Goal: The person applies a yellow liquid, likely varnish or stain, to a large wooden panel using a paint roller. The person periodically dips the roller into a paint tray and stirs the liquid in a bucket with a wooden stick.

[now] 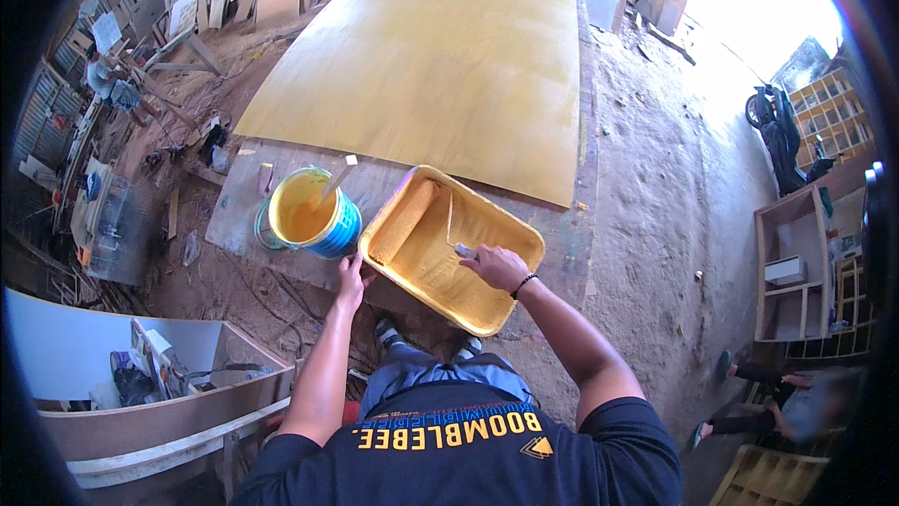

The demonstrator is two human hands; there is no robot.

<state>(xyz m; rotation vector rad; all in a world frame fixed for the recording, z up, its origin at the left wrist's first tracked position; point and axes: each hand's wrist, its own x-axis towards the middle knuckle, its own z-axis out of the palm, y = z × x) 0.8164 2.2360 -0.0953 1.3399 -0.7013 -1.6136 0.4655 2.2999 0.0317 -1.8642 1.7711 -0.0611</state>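
Big yellow-coated plywood sheet (pixel 440 57) fills the far end of the work surface. Just this side of its near edge sits the yellow paint tray (pixel 449 249), which is our landmark. Inside the tray lies a paint roller (pixel 407 220) along the left slope. Left of the tray, almost touching, stands the blue paint bucket (pixel 309 211) with a stir stick leaning in it. The right hand (pixel 496 267) is over the tray's middle, fingers closed around the roller's handle. The left hand (pixel 351 277) is at the tray's near-left corner, fingers curled on the rim.
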